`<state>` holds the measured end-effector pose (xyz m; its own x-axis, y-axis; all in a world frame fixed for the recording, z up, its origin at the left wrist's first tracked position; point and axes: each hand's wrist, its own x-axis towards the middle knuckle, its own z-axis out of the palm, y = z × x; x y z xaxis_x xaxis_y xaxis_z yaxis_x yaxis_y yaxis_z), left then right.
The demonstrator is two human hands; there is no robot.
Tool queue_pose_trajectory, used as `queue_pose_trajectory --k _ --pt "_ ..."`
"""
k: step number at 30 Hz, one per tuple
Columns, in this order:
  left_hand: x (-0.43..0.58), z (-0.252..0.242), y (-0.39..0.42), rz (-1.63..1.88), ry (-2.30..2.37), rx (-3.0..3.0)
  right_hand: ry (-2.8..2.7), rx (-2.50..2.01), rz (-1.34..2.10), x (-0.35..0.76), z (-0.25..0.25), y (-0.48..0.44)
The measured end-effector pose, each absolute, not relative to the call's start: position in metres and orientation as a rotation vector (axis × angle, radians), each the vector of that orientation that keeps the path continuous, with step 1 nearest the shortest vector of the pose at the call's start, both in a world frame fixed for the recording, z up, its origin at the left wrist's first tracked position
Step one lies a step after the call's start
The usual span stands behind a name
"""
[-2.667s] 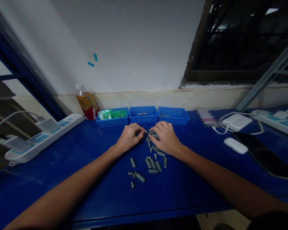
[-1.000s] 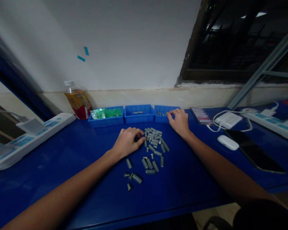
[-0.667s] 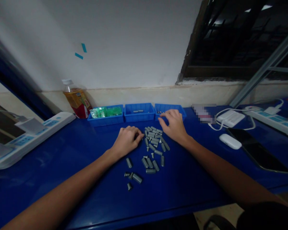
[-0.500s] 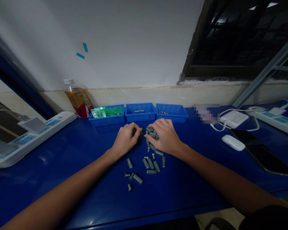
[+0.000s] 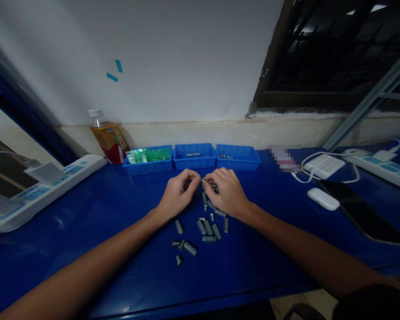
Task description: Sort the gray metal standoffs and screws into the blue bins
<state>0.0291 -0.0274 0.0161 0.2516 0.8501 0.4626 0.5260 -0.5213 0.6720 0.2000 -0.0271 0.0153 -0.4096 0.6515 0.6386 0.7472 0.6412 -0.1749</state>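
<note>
Several small grey metal cylinders and screws (image 5: 209,229) lie scattered on the blue table (image 5: 120,231). My left hand (image 5: 177,194) hovers at the pile's far left with its fingers curled and thumb and forefinger pinched together. My right hand (image 5: 227,192) rests over the far end of the pile, fingers closed on a small grey metal piece (image 5: 206,181) that points toward my left fingertips. Three blue bins stand behind the hands: the left bin (image 5: 148,160) holds green bags, the middle bin (image 5: 194,156) and the right bin (image 5: 237,157) each hold a few metal parts.
A drink bottle (image 5: 108,138) stands at the wall, left of the bins. White power strips (image 5: 43,186) lie at far left and far right. A white earbud case (image 5: 323,198), a dark phone (image 5: 363,215) and a white charger with cable (image 5: 323,165) sit to the right.
My right hand went to the right bin, then came back to the pile and closed on a metal piece. My left hand lifted a little, its fingertips meeting the right hand's.
</note>
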Motion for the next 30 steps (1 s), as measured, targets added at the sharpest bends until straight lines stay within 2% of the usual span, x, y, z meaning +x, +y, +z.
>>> queue_pose_trajectory --k 11,23,25,30 --pt "0.026 0.013 -0.025 1.137 1.207 2.352 -2.161 -1.003 -0.030 0.204 0.013 -0.023" --pt "0.026 0.009 -0.022 1.043 1.190 2.353 -2.229 -1.000 -0.262 0.220 0.023 -0.013" --pt "0.023 0.012 -0.022 0.973 1.119 2.490 -2.117 -1.139 -0.310 0.234 0.020 0.002" --pt "0.014 0.023 -0.025 0.514 0.810 2.921 -1.820 -1.531 -0.337 0.268 0.010 0.044"
